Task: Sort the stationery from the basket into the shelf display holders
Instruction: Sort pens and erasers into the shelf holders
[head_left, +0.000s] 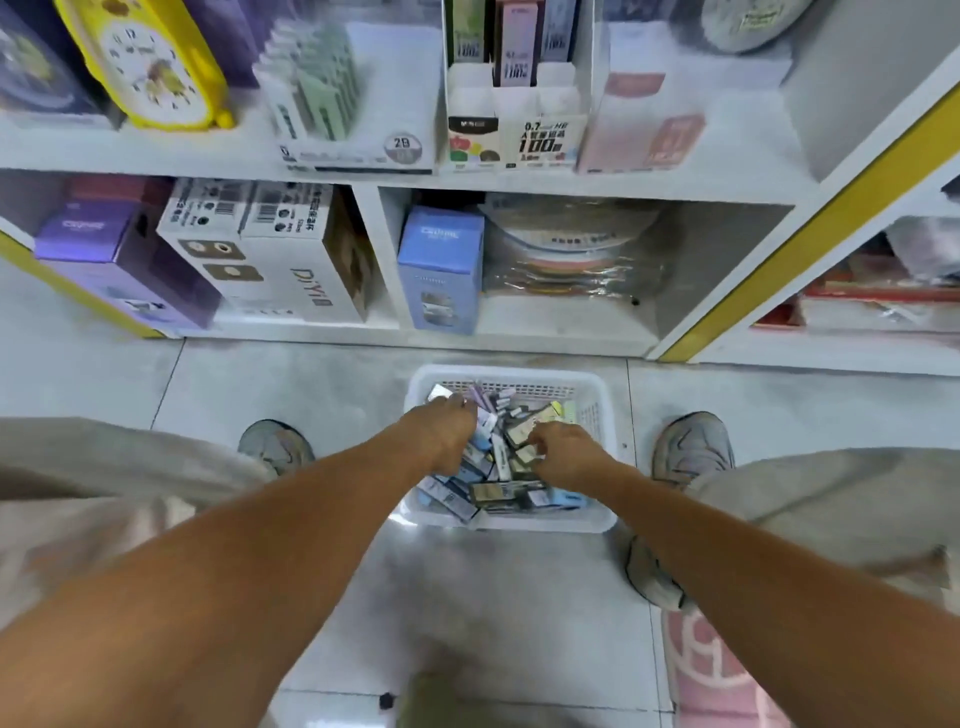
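A white plastic basket stands on the floor between my feet, filled with several small flat stationery boxes in black, blue, purple and white. Both my hands reach down into it. My left hand is over the basket's far left part, fingers curled around some purple and white boxes. My right hand is at the middle right, fingers curled down among the boxes; what it holds is hidden. A white cardboard display holder with upright packs stands on the upper shelf.
White shelving faces me, with a yellow clock, a 2B pencil box, purple, white and blue cartons below. A yellow-edged shelf post runs diagonally at right. A pink mat lies on the tiled floor near my right foot.
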